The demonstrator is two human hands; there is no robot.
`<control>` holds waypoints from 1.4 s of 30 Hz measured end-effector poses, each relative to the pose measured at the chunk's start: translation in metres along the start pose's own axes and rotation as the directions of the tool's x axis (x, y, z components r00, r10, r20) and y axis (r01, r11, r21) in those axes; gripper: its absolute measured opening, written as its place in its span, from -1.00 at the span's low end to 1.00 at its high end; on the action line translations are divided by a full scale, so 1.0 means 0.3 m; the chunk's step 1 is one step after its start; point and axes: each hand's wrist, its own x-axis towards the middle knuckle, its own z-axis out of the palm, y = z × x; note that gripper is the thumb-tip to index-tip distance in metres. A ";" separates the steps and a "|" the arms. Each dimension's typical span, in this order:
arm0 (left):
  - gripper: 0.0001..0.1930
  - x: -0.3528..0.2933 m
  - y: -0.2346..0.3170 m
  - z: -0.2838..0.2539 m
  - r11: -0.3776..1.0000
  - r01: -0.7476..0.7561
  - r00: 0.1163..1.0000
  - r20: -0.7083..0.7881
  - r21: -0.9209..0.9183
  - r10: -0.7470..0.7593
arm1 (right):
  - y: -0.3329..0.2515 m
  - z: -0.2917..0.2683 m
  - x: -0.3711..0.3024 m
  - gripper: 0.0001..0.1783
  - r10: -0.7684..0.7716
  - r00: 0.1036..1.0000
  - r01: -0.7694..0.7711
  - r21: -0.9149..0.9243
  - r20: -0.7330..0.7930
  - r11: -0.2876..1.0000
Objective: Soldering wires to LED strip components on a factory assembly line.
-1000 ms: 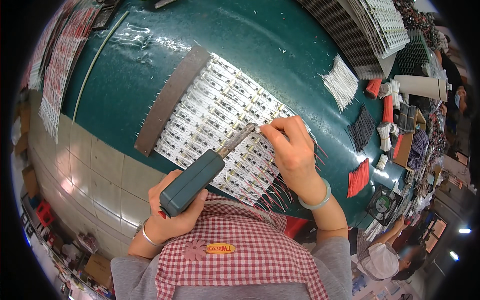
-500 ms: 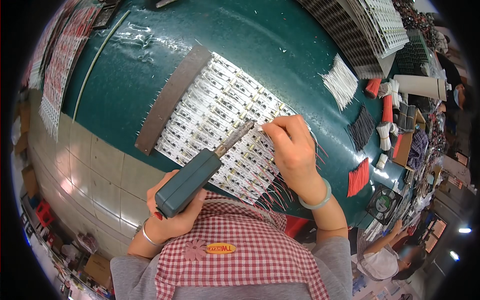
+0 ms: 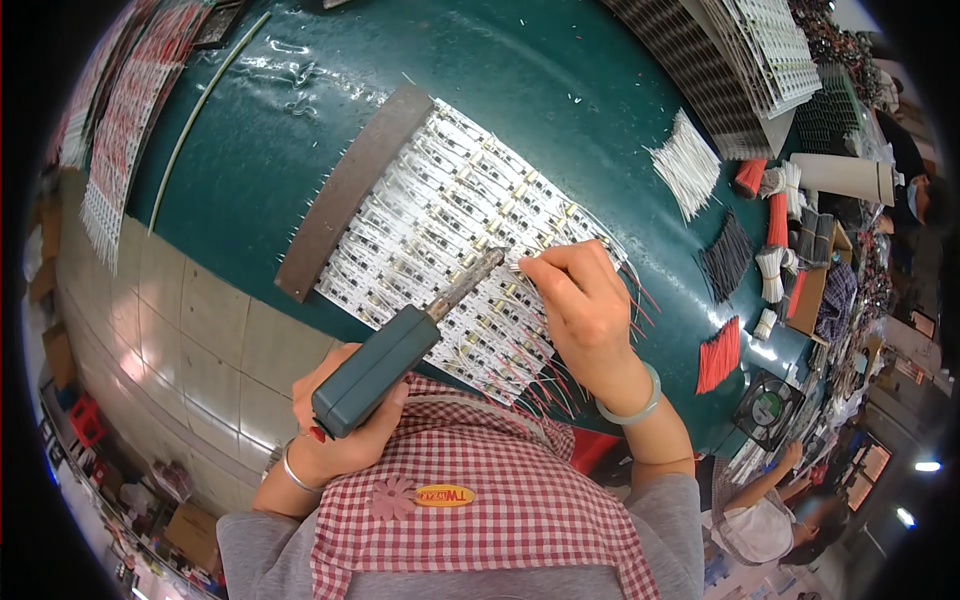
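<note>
My left hand [image 3: 345, 420] is wrapped round the dark green body of a soldering gun [image 3: 375, 370]. The gun's worn metal tip points up and right, over a panel of white circuit boards [image 3: 420, 225] with small dark parts in rows. Close to that tip, my right hand [image 3: 592, 315] pinches what looks like a thin white wire [image 3: 516, 265] against the boards; the fingers partly hide it. Red, black and white wires trail from the panel's near right side. A brown bar [image 3: 350, 195] lies along the panel's left edge.
Loose piles of white wires [image 3: 686, 165], black wires [image 3: 728, 257] and red wires [image 3: 718, 357] lie to the right on the green table [image 3: 480, 60]. Stacked panels [image 3: 745, 50] stand at the far right, more panels [image 3: 145, 110] at the left. A small fan [image 3: 768, 402] and a co-worker [image 3: 765, 520] are at lower right.
The panel with its brown bar has shifted slightly right and up. Both hands stay nearly in place, the right fingers and the soldering tip a little lower.
</note>
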 end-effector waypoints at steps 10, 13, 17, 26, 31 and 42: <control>-0.75 0.006 0.017 0.000 0.999 -0.004 1.000 -0.006 0.033 0.004 | -0.005 0.000 -0.002 -0.59 -0.004 1.000 0.005 -0.053 0.028 0.999; -0.75 0.001 0.005 0.004 0.999 -0.027 1.000 -0.005 0.036 0.027 | -0.014 -0.002 0.001 -0.59 -0.026 0.998 0.030 -0.088 0.049 0.996; -0.76 0.006 0.004 0.008 0.996 -0.069 0.997 -0.017 0.051 0.070 | -0.018 -0.003 0.007 -0.58 -0.070 0.995 0.078 -0.136 0.065 0.988; -0.71 -0.060 -0.050 0.005 0.997 -0.031 0.999 -0.026 0.065 0.032 | -0.026 -0.008 0.013 -0.61 -0.063 0.994 0.076 -0.158 0.086 0.984; -0.67 -0.067 -0.053 0.000 0.992 -0.089 0.995 -0.036 0.092 0.092 | -0.018 -0.001 0.002 -0.62 -0.035 0.999 0.038 -0.100 0.039 0.994; -0.68 -0.064 -0.025 -0.021 0.998 -0.035 0.998 -0.040 0.060 0.038 | -0.046 0.015 -0.013 -0.63 -0.013 1.000 0.014 0.029 -0.017 0.999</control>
